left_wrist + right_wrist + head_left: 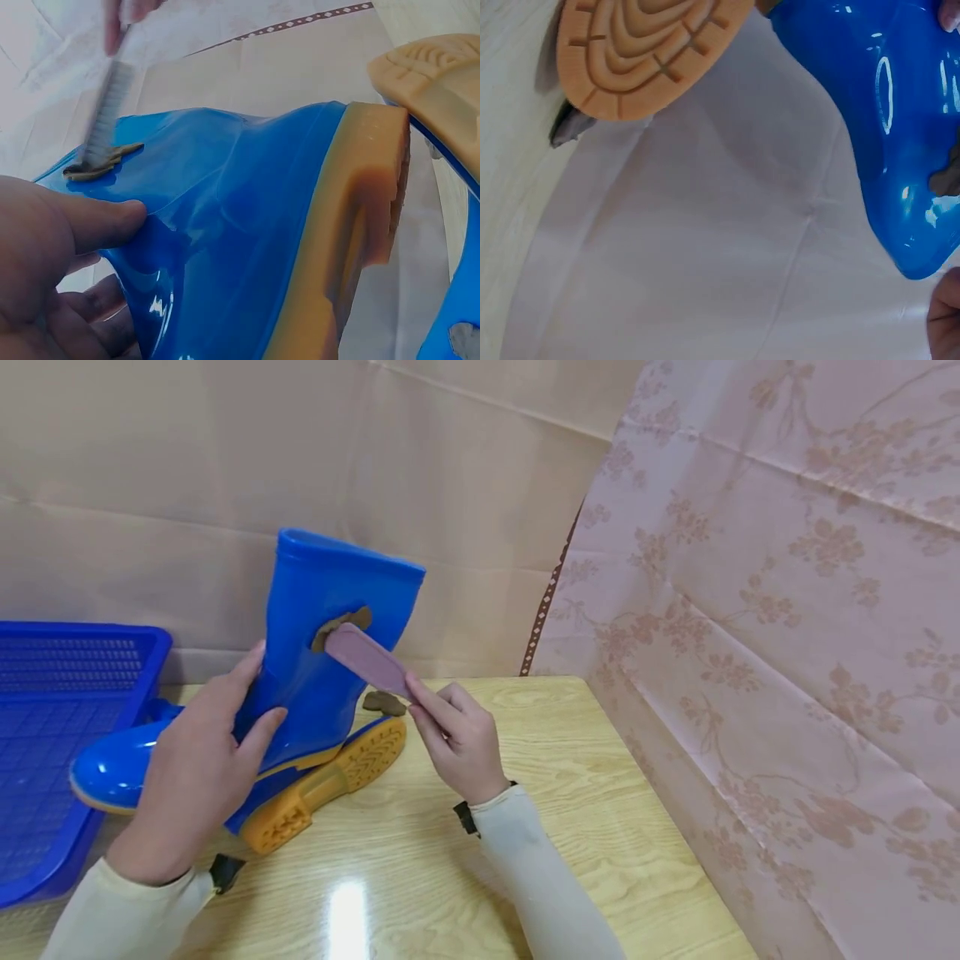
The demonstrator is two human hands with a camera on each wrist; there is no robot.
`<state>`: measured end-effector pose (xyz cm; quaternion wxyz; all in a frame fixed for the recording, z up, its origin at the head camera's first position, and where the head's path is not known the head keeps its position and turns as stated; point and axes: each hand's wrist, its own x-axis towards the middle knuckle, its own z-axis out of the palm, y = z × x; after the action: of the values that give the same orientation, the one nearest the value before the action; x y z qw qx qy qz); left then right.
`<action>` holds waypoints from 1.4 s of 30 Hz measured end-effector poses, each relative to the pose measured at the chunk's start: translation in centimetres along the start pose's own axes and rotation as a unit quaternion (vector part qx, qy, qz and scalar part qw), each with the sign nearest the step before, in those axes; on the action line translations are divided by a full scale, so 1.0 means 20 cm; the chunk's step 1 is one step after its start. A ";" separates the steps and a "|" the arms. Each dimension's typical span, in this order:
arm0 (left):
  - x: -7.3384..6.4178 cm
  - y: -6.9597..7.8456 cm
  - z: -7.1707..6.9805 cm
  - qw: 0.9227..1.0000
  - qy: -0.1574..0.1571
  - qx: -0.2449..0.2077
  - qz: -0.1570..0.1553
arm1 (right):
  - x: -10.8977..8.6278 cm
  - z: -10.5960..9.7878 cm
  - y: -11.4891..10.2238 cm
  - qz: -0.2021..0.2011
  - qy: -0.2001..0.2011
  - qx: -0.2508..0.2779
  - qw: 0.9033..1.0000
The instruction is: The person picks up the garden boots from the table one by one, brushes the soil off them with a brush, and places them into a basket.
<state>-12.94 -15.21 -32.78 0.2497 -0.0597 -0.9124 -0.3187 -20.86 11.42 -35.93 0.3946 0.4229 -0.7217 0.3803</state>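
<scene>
A blue rubber boot [345,568] with a yellow-orange sole is tilted, its shaft up and its toe pointing left. My left hand [202,752] grips it around the ankle, thumb on the near side. On the shaft sticks a brown, mud-like patch [358,617]. My right hand [465,747] pinches one end of a mauve-backed brush [371,662], whose other end lies against that patch. Pale bristles of the brush [109,112] show, blurred, in the left wrist view. Below the held boot, a second blue boot lies on its side, its orange sole [330,785] facing out.
At the left stands a blue plastic basket [161,647], partly behind the held boot's toe. A brown lump [385,702] lies on the wood-grain table [555,760] near the second boot's sole. Beige cloth [465,485] hangs behind, and flowered pink cloth [787,610] on the right.
</scene>
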 end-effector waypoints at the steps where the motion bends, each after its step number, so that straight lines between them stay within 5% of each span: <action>1: 0.00 0.00 0.00 1.000 -0.001 0.000 0.002 | 0.00 0.00 0.00 -0.012 0.013 0.006 1.000; 5: -0.01 0.03 0.01 1.000 -0.002 0.001 0.016 | 0.00 -0.01 0.00 -0.057 0.051 0.027 0.997; 8: -0.01 0.04 0.02 1.000 -0.003 0.005 0.027 | 0.00 0.00 -0.01 -0.067 0.039 0.033 0.996; 21: -0.01 -0.01 0.04 0.999 -0.010 0.010 -0.032 | -0.02 0.01 0.00 0.053 -0.008 -0.029 0.998; 28: -0.01 -0.02 0.04 0.999 -0.013 0.016 -0.037 | -0.02 0.02 0.01 0.047 -0.007 -0.019 0.999; 35: -0.02 0.02 0.03 1.000 -0.009 0.015 0.018 | 0.01 0.01 -0.01 0.008 -0.014 0.005 1.000; 42: -0.01 0.05 0.04 0.999 -0.004 0.023 0.037 | 0.01 0.01 0.02 0.062 0.011 -0.002 0.998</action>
<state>-12.90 -13.96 -32.88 0.2585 -0.0887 -0.9178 -0.2881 -21.33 11.41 -35.97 0.3793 0.3724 -0.7430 0.4068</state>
